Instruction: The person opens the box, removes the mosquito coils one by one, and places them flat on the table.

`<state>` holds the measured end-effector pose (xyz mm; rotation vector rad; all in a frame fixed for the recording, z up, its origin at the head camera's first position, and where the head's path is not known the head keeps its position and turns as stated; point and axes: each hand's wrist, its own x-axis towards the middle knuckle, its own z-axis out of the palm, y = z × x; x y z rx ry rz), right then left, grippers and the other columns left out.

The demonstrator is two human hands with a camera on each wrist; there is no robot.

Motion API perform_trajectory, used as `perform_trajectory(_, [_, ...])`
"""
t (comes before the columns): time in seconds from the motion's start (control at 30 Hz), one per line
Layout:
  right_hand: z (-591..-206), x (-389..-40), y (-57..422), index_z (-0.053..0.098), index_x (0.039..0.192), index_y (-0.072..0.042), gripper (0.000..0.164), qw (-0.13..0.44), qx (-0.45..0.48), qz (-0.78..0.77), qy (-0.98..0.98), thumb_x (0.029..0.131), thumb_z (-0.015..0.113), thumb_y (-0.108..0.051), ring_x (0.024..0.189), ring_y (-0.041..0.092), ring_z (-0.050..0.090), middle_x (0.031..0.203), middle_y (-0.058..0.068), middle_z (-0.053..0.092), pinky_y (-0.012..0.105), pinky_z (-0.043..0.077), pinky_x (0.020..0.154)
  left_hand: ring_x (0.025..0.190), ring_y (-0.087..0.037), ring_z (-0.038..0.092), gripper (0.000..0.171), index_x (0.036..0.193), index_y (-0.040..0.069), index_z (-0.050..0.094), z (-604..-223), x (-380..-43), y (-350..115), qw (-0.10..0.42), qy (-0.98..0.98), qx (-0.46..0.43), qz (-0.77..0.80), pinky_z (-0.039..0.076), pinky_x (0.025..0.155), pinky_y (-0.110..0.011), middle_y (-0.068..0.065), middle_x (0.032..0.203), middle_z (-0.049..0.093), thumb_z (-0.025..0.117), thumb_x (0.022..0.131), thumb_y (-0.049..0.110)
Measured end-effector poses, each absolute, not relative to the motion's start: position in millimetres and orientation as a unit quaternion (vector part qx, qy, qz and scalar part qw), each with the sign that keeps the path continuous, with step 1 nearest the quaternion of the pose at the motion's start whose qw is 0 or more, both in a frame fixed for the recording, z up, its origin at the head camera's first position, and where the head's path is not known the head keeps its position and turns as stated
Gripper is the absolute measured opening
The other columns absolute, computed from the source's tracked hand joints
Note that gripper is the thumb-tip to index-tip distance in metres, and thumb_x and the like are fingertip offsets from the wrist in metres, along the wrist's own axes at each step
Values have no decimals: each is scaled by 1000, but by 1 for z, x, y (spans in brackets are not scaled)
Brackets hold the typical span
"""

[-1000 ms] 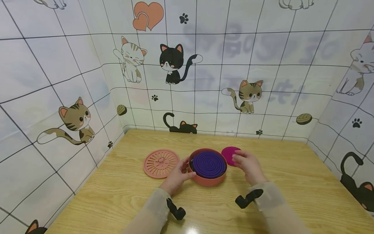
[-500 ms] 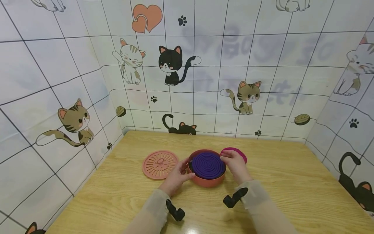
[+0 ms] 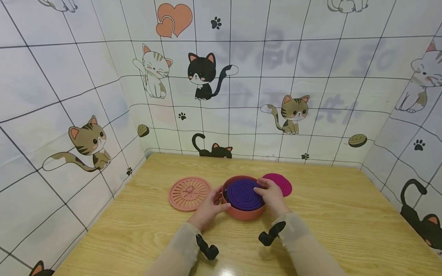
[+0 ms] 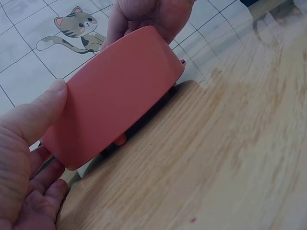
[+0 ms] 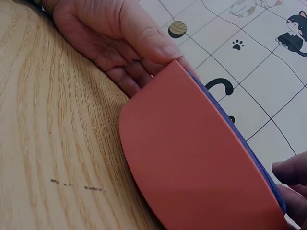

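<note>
A coral round box (image 3: pixel 245 214) stands on the table with a dark purple spiral coaster (image 3: pixel 243 194) lying at its top. My left hand (image 3: pixel 208 208) grips the box's left side, thumb at the near rim and fingers round the side. In the left wrist view the same thumb (image 4: pixel 53 98) presses the coral wall. My right hand (image 3: pixel 272 196) is at the opposite side, its fingertips over the purple coaster's right edge, thumb and finger apart in the right wrist view. Magenta spiral coasters (image 3: pixel 281 186), apparently two overlapping, lie behind the right hand, partly covered.
A pink slotted round lid (image 3: pixel 190 193) with a small knob lies flat left of the box. The wooden table (image 3: pixel 345 222) runs back to a wall (image 3: pixel 248 126) covered with a cat-print grid sheet, which also closes off both sides.
My right hand has moved left from the magenta coasters onto the purple coaster's edge. The magenta outline now reaches further right than a second ago. My left hand keeps its hold on the box.
</note>
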<state>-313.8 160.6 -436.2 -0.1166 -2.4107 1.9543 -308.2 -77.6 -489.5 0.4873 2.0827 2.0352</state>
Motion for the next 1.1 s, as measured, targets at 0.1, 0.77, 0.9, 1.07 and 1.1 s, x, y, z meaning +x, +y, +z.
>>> perform_trajectory(0.1, [-435,-313,159,45,137,3,47,17,-39,625,-779,93,59,-2,130,36,43,137,23,49,47,36,107,139,-25,33,79,151,15,31,-489,-308,-78,94,699,168,689,25,114,-44,-7,149,39,75,85,22])
perform_trajectory(0.77, [-431,-310,157,47,137,0,48,30,-54,620,-782,91,62,-2,128,34,45,137,19,51,46,39,105,139,-24,33,78,150,16,31,-491,-311,-78,97,702,169,685,24,114,-44,-6,150,39,75,86,21])
perform_trajectory(0.9, [-430,-311,158,47,137,0,48,35,-55,613,-787,91,62,-2,126,34,47,136,19,52,46,40,104,138,-25,34,78,150,17,32,-490,-310,-78,98,703,167,685,25,114,-44,-6,149,39,75,86,22])
perform_trajectory(1.07, [-425,-310,157,46,138,-1,50,37,-43,617,-785,91,62,-3,125,32,48,136,17,52,44,41,104,138,-25,33,78,150,16,31,-490,-310,-78,99,703,165,685,25,114,-44,-7,149,39,75,86,22])
perform_trajectory(1.1, [-425,-310,157,46,138,-1,50,37,-39,619,-784,91,62,-3,124,32,49,136,18,52,44,41,103,139,-25,33,78,150,16,31,-490,-310,-78,99,703,166,685,25,114,-44,-7,150,39,75,86,22])
